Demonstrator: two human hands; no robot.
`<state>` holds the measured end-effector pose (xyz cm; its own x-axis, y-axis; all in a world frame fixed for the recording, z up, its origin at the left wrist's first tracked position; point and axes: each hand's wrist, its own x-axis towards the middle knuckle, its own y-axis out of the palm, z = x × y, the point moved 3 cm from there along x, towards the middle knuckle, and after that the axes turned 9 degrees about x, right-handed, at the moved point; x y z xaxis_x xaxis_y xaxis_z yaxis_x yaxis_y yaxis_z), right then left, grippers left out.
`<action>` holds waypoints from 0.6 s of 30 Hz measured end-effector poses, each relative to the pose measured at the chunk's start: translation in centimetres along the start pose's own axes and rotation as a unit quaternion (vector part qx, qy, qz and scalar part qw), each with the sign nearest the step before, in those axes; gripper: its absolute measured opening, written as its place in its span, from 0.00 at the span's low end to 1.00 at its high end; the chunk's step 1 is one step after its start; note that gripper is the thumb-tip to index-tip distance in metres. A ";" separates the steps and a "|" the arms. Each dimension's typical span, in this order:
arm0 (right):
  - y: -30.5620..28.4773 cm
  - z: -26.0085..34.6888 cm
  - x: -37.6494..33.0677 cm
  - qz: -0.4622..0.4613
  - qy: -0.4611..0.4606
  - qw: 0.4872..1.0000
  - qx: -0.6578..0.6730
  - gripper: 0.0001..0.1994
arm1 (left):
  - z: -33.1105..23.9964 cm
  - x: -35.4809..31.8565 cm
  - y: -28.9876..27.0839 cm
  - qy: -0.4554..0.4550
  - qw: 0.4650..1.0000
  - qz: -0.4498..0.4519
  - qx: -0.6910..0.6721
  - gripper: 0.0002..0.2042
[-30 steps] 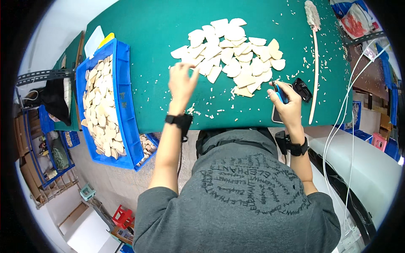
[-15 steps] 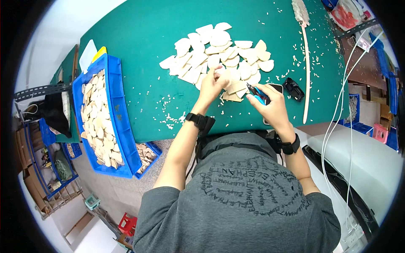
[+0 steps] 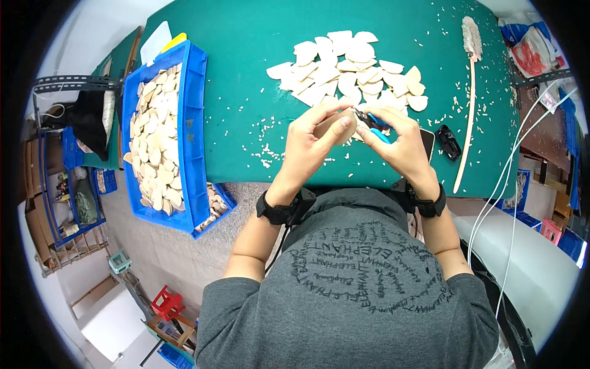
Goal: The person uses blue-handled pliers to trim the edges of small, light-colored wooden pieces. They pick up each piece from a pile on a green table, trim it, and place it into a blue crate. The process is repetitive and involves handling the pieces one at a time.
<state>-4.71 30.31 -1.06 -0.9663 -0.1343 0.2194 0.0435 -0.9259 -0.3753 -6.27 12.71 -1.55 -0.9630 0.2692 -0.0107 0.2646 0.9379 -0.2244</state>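
Note:
My left hand (image 3: pixel 312 144) grips a pale, flat half-round piece (image 3: pixel 346 126) between thumb and fingers, just above the table's near edge. My right hand (image 3: pixel 399 141) is closed round blue-handled nippers (image 3: pixel 380 131); their dark jaws meet the upper right edge of the piece. Whether the jaws are closed is too small to tell. Just beyond both hands, a loose heap of similar pale pieces (image 3: pixel 347 63) lies on the green table (image 3: pixel 246 80). My fingers partly cover the held piece and the near side of the heap.
On the left stands a blue crate (image 3: pixel 195 123) full of pale pieces, with another blue bin (image 3: pixel 226 212) lower down. A dark phone (image 3: pixel 428 142), a black clip-like object (image 3: pixel 448 142) and a long-handled duster (image 3: pixel 471 92) lie on the right. Tiny pale scraps litter the table.
My left hand has drawn back from the heap and now holds a half-round piece. My right hand has brought the nippers up against it. The whole view has shifted slightly.

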 end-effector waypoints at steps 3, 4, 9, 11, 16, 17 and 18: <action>0.5 0.5 0.3 0.022 0.006 1.000 -0.016 0.18 | -0.3 -0.6 -1.0 0.019 0.999 -0.024 0.036 0.14; 0.7 0.7 0.4 0.029 0.009 0.999 -0.022 0.19 | -0.3 -0.7 -1.2 0.026 0.998 -0.033 0.043 0.14; 1.7 1.5 0.8 0.039 0.003 0.999 -0.022 0.19 | 0.2 -1.2 -2.4 0.041 0.995 -0.052 0.076 0.13; 2.0 1.8 1.0 0.040 0.000 0.999 -0.019 0.19 | 0.4 -1.3 -2.7 0.042 0.995 -0.059 0.075 0.13; 2.7 2.2 1.1 0.048 -0.006 0.999 -0.021 0.18 | 0.6 -1.6 -3.5 0.049 0.995 -0.051 0.068 0.13; 2.9 2.3 1.1 0.047 -0.007 0.999 -0.016 0.18 | 0.7 -1.7 -3.6 0.051 0.995 -0.052 0.068 0.13; 3.1 2.4 1.1 0.046 -0.007 0.999 -0.011 0.18 | 0.7 -1.7 -3.7 0.057 0.994 -0.052 0.076 0.13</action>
<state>-5.07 26.46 0.19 -0.9546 -0.2241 0.1962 0.1263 -0.9011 -0.4149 -5.63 8.57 -1.39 -0.9704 0.2041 0.1291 0.1450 0.9200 -0.3641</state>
